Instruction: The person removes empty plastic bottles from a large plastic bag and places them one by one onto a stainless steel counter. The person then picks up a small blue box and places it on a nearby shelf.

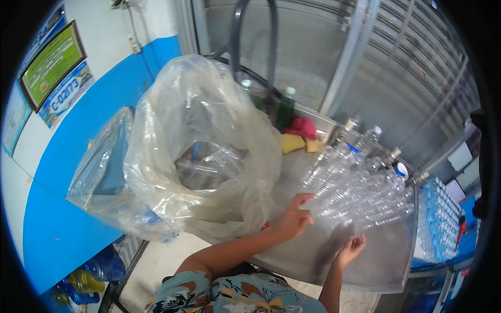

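My left hand (295,219) is over the steel counter (375,262), fingers apart and bent, holding nothing, just left of a group of clear plastic bottles (352,187) lying side by side. Nearer the counter's front, below the bottles, my right hand (352,248) is raised with curled fingers and nothing seen in it. To the left of my left hand stands a large open clear plastic bag (156,168), with clear plastic bottles (211,168) inside it.
A yellow sponge (292,143), a pink cloth (302,128) and a green bottle (286,109) sit at the counter's back. Faucets line the back right edge. Blue-tinted bottles (438,223) stand in rows at right. Another plastic bag (105,172) hangs beside the blue wall; large jugs (103,268) are below.
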The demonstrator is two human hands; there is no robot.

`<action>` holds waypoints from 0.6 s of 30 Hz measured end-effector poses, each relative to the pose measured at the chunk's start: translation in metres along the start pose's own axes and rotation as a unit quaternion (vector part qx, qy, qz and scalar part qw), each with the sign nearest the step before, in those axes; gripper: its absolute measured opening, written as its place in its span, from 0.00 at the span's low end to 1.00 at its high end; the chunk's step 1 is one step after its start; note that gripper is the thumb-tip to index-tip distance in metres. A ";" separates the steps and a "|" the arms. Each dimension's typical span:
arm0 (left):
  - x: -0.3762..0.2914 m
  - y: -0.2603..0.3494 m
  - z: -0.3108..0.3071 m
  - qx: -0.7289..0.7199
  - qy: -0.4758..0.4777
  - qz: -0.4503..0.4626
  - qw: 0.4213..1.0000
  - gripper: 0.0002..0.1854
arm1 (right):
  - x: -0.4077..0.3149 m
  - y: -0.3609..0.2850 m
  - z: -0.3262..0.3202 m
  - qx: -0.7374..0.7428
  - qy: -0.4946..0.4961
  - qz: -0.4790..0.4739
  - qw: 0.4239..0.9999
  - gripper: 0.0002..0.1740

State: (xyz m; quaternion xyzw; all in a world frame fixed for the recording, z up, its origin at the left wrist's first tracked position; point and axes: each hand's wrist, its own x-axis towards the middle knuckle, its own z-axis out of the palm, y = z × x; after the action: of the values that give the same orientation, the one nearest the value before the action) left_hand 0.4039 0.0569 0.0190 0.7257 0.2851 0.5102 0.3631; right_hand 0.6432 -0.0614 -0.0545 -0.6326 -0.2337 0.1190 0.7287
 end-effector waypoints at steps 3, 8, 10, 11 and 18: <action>0.006 -0.027 -0.115 0.023 0.134 -0.079 0.988 0.12 | -0.060 -0.029 0.038 0.008 -0.192 -0.030 0.981 0.15; 0.013 -0.135 -0.297 0.428 0.086 -0.320 0.841 0.10 | -0.126 -0.088 0.186 -0.062 -0.493 -0.166 0.852 0.08; 0.008 -0.176 -0.329 0.419 0.057 -0.523 0.740 0.33 | -0.146 -0.090 0.263 -0.059 -0.548 -0.191 0.812 0.12; 0.003 -0.192 -0.335 0.408 0.125 -0.530 0.733 0.36 | -0.157 -0.083 0.301 -0.054 -0.571 -0.194 0.796 0.12; -0.014 -0.237 -0.339 0.282 0.237 -0.602 0.709 0.48 | -0.217 0.029 0.457 -0.387 -0.587 -0.225 0.675 0.35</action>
State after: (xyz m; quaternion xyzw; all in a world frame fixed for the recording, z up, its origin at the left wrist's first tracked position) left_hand 0.0681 0.2618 -0.1092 0.3241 0.8686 0.2349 0.2920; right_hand 0.2351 0.2373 -0.0828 -0.5866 -0.7735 0.1972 0.1364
